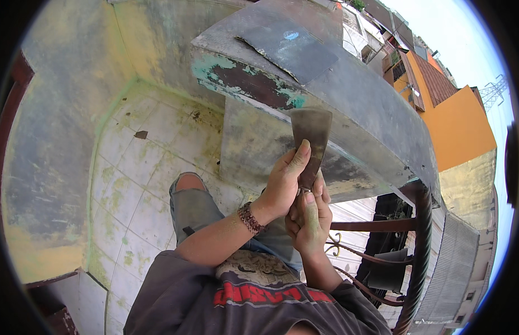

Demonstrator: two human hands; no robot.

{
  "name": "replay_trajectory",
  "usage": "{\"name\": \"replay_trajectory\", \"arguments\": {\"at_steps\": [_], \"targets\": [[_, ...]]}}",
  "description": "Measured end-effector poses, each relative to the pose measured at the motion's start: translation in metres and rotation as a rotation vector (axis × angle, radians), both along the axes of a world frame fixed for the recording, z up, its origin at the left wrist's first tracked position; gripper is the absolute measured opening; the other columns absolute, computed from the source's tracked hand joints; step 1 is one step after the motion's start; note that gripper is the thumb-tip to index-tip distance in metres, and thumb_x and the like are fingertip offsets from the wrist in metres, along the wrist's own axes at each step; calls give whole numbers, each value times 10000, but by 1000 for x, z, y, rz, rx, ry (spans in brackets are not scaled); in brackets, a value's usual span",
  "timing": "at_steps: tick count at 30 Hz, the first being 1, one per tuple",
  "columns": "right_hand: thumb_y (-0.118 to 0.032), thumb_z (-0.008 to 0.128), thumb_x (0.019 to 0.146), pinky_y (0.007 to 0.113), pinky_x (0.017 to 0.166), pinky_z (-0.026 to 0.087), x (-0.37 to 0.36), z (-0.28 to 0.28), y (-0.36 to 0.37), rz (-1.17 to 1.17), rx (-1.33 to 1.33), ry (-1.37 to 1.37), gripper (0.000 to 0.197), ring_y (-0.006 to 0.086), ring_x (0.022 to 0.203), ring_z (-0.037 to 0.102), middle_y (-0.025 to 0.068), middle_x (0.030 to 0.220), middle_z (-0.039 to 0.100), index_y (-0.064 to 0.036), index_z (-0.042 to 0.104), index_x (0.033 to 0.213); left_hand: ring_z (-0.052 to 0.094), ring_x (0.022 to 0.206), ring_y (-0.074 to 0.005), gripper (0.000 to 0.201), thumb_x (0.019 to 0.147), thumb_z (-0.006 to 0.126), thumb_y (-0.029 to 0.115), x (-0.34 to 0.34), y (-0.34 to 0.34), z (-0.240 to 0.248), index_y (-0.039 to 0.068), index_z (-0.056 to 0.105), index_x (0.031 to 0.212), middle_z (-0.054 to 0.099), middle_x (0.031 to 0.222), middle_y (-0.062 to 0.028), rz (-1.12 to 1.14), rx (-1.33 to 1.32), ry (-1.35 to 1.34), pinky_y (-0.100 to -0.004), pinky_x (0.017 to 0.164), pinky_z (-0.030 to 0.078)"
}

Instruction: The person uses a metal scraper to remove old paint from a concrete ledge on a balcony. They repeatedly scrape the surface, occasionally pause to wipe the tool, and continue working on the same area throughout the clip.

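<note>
A broad, worn scraper (312, 123) points away from me, its wide blade end close to the front edge of the concrete ledge (377, 114). My left hand (281, 181) is closed round the lower blade, thumb laid along its face. Just below, my right hand (311, 220) grips the scraper's narrow end, and its fingers hide most of the handle. Past the blade, the ledge's face has a patch of flaking turquoise paint (206, 67) round a dark brown bare area (251, 85). Whether the blade touches the ledge I cannot tell.
A thin dark sheet (296, 47) lies on top of the ledge. White floor tiles (134, 184), stained green, carry a few brown chips (141, 134). To the right stands a twisted metal railing (420, 245). A mottled wall (61, 139) rises on the left; an orange building (458, 128) stands beyond.
</note>
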State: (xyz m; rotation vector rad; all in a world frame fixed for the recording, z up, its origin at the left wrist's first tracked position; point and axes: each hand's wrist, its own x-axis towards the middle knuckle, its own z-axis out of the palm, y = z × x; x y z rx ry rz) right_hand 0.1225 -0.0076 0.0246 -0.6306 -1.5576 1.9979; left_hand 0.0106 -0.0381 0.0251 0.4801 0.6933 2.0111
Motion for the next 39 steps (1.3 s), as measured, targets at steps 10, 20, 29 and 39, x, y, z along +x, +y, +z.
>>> {"name": "replay_trajectory", "arguments": {"at_steps": [10,20,29,39], "targets": [[-220,441,1009,171,399,298,2,3,-4,32,-45,22,339,22,527,397,-19,723,463,-47,439,1300,625,622,-198,461,1014,344,468,3,0,-6,53,514,909,576,654,-76,-16,-4,-11,-290,611,510],[-200,431,1010,185,406,293,-3,5,1,-2,-5,40,396,29,517,398,-14,701,461,-10,408,1357,624,599,-205,460,1013,351,465,-1,8,0,51,509,889,575,652,-76,3,-3,14,-312,588,521],[-241,445,1011,179,397,294,-6,3,7,19,-6,41,411,24,528,405,-19,718,473,-23,412,1358,625,594,-199,457,1011,358,470,2,11,-4,51,508,910,583,656,-78,2,17,21,-296,573,522],[-286,428,1013,175,395,293,-10,4,0,34,-59,83,450,38,504,396,-4,715,467,-48,348,1386,616,599,-167,471,1012,359,474,-7,4,11,46,522,903,587,662,-67,54,-57,150,-269,588,505]]}}
